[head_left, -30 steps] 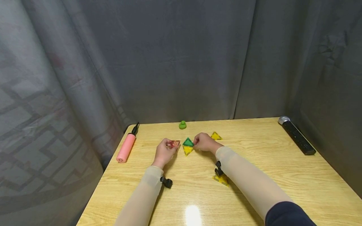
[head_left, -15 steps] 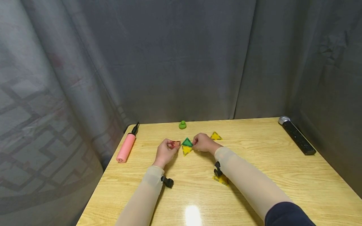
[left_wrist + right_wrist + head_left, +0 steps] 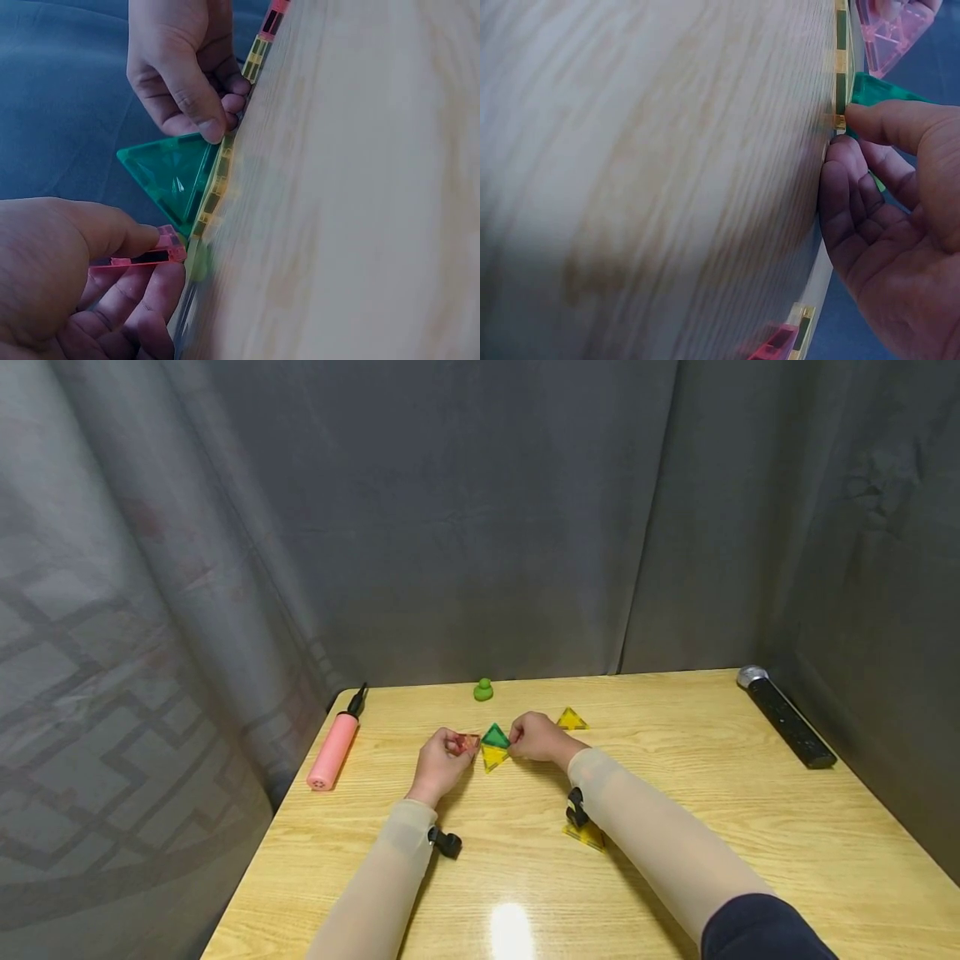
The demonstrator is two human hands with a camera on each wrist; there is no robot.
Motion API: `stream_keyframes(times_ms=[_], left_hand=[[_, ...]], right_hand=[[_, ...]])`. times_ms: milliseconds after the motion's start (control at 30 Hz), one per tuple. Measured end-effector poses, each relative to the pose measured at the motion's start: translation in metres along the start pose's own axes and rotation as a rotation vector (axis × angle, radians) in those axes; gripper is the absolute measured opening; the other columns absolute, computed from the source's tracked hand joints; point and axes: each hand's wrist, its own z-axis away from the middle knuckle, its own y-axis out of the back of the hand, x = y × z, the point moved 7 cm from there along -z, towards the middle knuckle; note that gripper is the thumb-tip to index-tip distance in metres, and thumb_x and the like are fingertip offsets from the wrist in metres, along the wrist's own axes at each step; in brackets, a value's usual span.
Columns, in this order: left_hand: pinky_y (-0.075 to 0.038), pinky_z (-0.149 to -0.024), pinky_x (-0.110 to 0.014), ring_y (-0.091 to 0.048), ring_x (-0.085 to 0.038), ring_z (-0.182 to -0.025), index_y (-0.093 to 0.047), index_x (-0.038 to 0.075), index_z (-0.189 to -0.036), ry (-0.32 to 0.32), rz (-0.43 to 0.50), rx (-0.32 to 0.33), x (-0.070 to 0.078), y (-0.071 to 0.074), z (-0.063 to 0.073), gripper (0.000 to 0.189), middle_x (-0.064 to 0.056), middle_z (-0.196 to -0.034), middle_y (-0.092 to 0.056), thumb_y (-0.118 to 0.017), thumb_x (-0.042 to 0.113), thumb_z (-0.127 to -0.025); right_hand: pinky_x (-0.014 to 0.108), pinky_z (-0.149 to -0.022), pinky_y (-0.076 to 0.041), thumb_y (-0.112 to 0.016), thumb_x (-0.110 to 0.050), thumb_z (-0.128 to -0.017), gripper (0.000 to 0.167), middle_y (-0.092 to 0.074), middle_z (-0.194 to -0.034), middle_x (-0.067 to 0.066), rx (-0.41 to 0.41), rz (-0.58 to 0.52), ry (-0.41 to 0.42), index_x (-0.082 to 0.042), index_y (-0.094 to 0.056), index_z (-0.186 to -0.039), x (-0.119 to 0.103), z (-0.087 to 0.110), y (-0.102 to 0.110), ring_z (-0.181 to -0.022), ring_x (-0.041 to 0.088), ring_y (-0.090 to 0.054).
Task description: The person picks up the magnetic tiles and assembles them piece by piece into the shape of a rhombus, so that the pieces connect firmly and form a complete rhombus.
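Observation:
My left hand (image 3: 437, 767) pinches a translucent pink-red triangular magnetic tile (image 3: 154, 256) between thumb and fingers. Just right of it, a green triangular magnetic tile (image 3: 166, 174) rises at a tilt from one edge of a yellow triangular magnetic tile (image 3: 494, 759), which lies low on the table. At the right-hand corner where green and yellow meet, my right hand (image 3: 542, 737) pinches with thumb and index finger. In the left wrist view, the pink-red tile's end comes right up to the green tile's near corner.
Another yellow triangle tile (image 3: 572, 719) lies behind my right hand, and one more yellow tile (image 3: 584, 835) is partly under my right forearm. A green duck-like toy (image 3: 483, 691) stands at the back edge. A pink hand pump (image 3: 334, 752) lies left; a black microphone (image 3: 787, 720) lies right.
My right hand and the green and yellow tiles have shifted slightly left. My left hand has edged right with the pink-red tile, so the gap between them has narrowed.

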Motion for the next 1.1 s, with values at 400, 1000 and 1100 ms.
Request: stream_keyframes(times_ms=[400, 1000, 1100], left_hand=[[-0.051, -0.067, -0.028, -0.059, -0.017, -0.078, -0.062, 0.006, -0.108, -0.027, -0.007, -0.004, 0.004, -0.002, 0.002, 0.026, -0.006, -0.092, -0.06, -0.081, 0.013, -0.092], [-0.055, -0.074, -0.033, -0.064, -0.016, -0.08, -0.067, 0.007, -0.113, -0.047, 0.001, -0.039, 0.012, -0.006, 0.007, 0.026, -0.005, -0.096, -0.066, -0.081, 0.009, -0.091], [-0.057, -0.076, -0.034, -0.066, -0.017, -0.082, -0.069, 0.009, -0.115, -0.046, 0.001, -0.045, 0.011, -0.007, 0.006, 0.027, -0.004, -0.098, -0.068, -0.081, 0.009, -0.091]], right_hand=[[0.032, -0.072, -0.049, -0.082, -0.009, -0.089, 0.012, -0.063, -0.078, 0.001, -0.004, -0.007, 0.017, -0.011, -0.071, -0.083, -0.002, 0.001, -0.001, -0.07, 0.017, -0.054], [0.03, -0.066, -0.049, -0.082, -0.006, -0.089, 0.012, -0.064, -0.078, 0.002, -0.033, -0.043, 0.036, -0.011, -0.072, -0.087, -0.003, -0.001, -0.004, -0.07, 0.017, -0.056], [0.03, -0.066, -0.048, -0.082, -0.006, -0.089, 0.011, -0.063, -0.078, 0.002, -0.04, -0.046, 0.04, -0.011, -0.072, -0.088, -0.004, 0.0, -0.004, -0.069, 0.017, -0.055]])
